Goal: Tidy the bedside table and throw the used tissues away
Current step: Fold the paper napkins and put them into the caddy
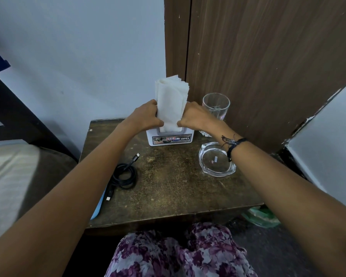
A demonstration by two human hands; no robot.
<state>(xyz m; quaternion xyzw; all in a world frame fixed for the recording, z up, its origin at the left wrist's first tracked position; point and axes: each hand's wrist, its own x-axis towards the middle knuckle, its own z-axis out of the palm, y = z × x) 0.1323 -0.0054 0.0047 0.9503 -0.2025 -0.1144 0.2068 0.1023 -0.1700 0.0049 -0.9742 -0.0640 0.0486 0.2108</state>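
A stack of white folded tissues (171,100) stands upright in a white holder (170,139) marked OPEL at the back of the dark wooden bedside table (168,188). My left hand (148,114) grips the stack's left side and my right hand (196,116) grips its right side, just above the holder's slot. The bottom of the tissues sits inside the slot. No crumpled tissues show on the table.
A clear drinking glass (216,105) stands behind my right wrist and a glass ashtray (216,159) lies under it. A coiled black cable (124,173) and a blue flat object (99,206) lie at the table's left edge. A green plastic bag (262,216) lies on the floor at right.
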